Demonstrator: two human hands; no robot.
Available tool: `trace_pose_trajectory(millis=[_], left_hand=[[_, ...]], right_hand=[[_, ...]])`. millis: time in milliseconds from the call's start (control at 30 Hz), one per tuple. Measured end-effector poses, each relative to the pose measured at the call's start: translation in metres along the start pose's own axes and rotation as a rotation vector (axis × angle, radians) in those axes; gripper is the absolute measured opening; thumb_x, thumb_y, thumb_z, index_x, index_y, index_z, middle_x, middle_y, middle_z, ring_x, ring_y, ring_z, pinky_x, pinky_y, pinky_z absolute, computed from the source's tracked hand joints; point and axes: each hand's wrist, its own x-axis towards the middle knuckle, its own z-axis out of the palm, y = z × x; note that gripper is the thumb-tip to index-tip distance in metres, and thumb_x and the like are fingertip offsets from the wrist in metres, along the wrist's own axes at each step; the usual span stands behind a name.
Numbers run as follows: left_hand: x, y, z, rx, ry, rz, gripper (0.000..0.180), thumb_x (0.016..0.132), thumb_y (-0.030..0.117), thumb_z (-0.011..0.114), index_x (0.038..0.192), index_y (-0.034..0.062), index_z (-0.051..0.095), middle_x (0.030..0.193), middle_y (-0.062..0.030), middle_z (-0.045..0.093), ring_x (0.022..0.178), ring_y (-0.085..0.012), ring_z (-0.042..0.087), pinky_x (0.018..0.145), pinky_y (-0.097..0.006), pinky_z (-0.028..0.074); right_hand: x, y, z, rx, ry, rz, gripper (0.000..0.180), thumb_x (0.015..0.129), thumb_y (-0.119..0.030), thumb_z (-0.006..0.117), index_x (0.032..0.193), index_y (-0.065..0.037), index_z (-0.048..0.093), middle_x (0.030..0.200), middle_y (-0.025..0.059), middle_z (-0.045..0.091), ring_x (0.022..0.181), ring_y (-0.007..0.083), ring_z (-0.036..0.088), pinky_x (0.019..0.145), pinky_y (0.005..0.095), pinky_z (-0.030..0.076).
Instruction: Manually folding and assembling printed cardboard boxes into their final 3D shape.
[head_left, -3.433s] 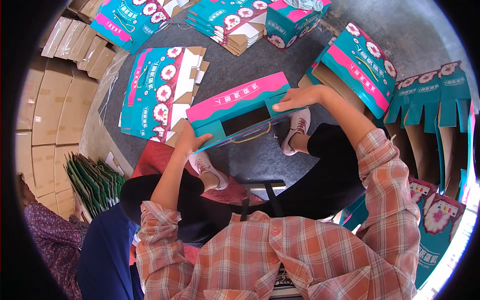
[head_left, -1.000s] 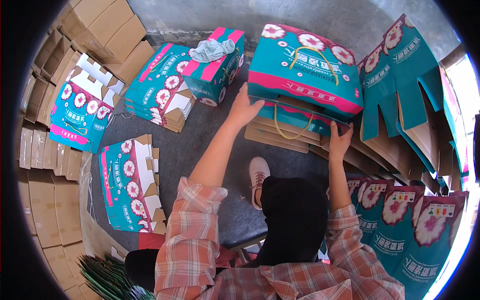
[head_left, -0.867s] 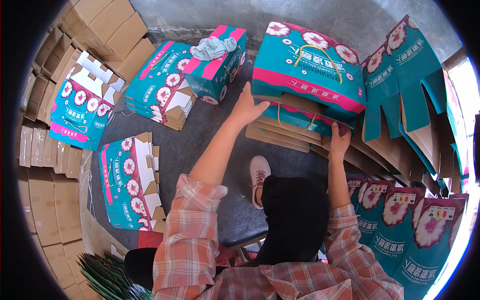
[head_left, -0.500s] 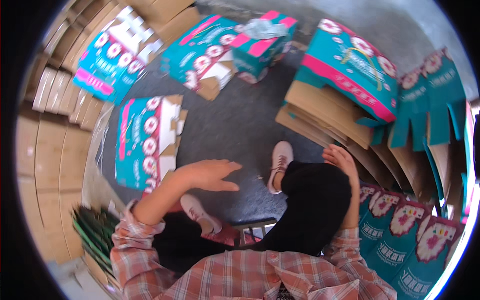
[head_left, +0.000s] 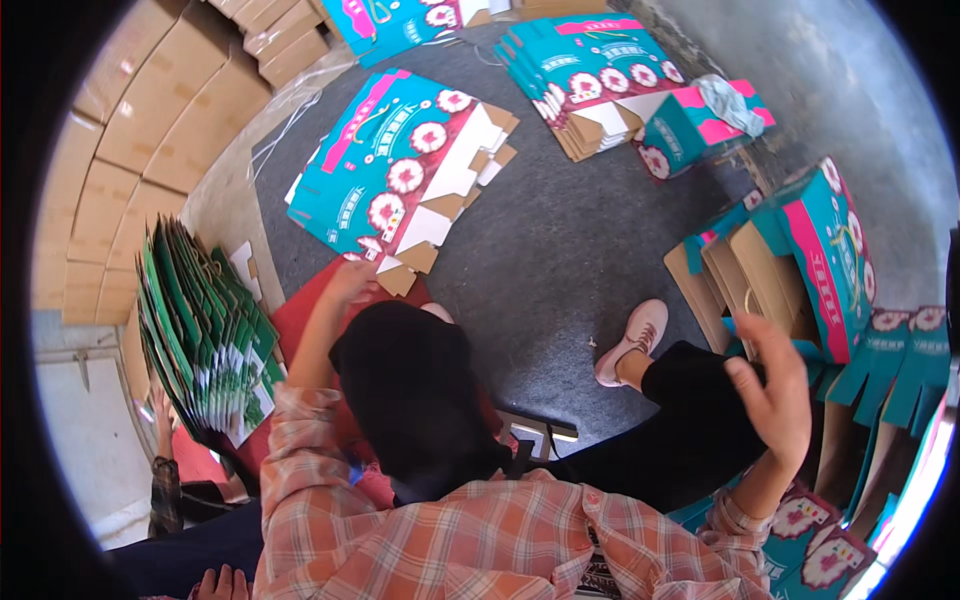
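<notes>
My left hand [head_left: 352, 282] hovers beside my knee at the near corner of a stack of flattened teal-and-pink cartons [head_left: 375, 150]. Its fingers reach toward the carton flaps; whether they touch is unclear. I see nothing held in it. My right hand [head_left: 775, 390] is raised over my right thigh, thumb and fingers apart, with nothing in its grasp. Just beyond it, teal cartons with brown inner sides stand partly opened out, the nearest a teal-and-pink carton [head_left: 830, 260] with a rope handle.
Green folded cartons [head_left: 205, 320] stand packed at left, near a co-worker's hand [head_left: 160, 412]. Brown boxes [head_left: 160, 100] are piled behind them. Farther off lie another flat carton stack [head_left: 590, 65] and a small teal box [head_left: 675, 135] with a grey cloth [head_left: 730, 103] on it.
My view has swung left, bringing the green cartons and a co-worker into sight. My left hand has moved down to the flat stack's near corner; my right hand has lifted, fingers spreading.
</notes>
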Motion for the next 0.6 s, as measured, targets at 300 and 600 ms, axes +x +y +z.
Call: trace_pose_trajectory(millis=[300,600], left_hand=[[0.093,-0.074,0.052,-0.693,0.136,-0.088,0.029,0.085,0.023,0.062,0.109,0.0056,0.055,0.095,-0.0050,0.058,0.089,-0.0195,0.059,0.073,-0.036,0.050],[0.148,-0.058,0.078,-0.959,0.327,-0.207,0.029,0.078,0.028,0.071,0.096,0.0098,0.057,0.083,-0.0028,0.050,0.075,-0.0169,0.050,0.062,-0.033,0.043]], right_hand=[[0.037,0.010,0.067,-0.290,-0.299,0.017,0.042,0.081,-0.015,0.066,0.119,-0.001,0.053,0.101,0.0167,0.060,0.090,0.0348,0.059,0.076,0.0419,0.048],[0.061,0.002,0.072,-0.298,-0.362,0.079,0.042,0.081,-0.015,0.065,0.119,-0.002,0.052,0.102,0.0167,0.059,0.091,0.0351,0.058,0.076,0.0426,0.047]])
